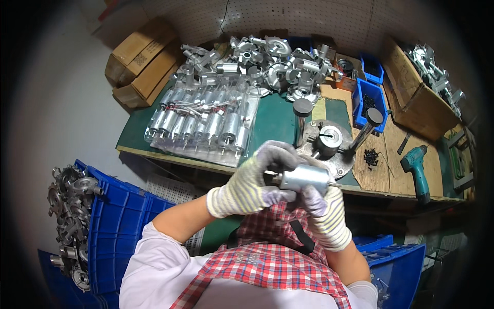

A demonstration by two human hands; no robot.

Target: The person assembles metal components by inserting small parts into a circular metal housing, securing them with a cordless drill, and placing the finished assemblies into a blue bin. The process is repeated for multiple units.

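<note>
Both my hands wear striped knit work gloves and hold one silver cylindrical motor (303, 178) in front of my apron. My left hand (260, 177) grips the end with the thin shaft, its fingers closed about it. Around the other end, my right hand (323, 206) is closed, thumb on the near side of the casing. Just beyond the motor stands a round metal fixture (337, 164) with two upright posts and a round part at its middle. On the bench to the left, similar silver motors (203, 121) lie in rows in a clear plastic tray.
Silver cast housings (278, 72) are heaped at the back. Blue bins (369, 98) of small black screws, a loose screw pile (371, 158) and a teal power screwdriver (417, 170) sit right. Cardboard boxes (139, 64) flank the bench; a blue crate (118, 226) is lower left.
</note>
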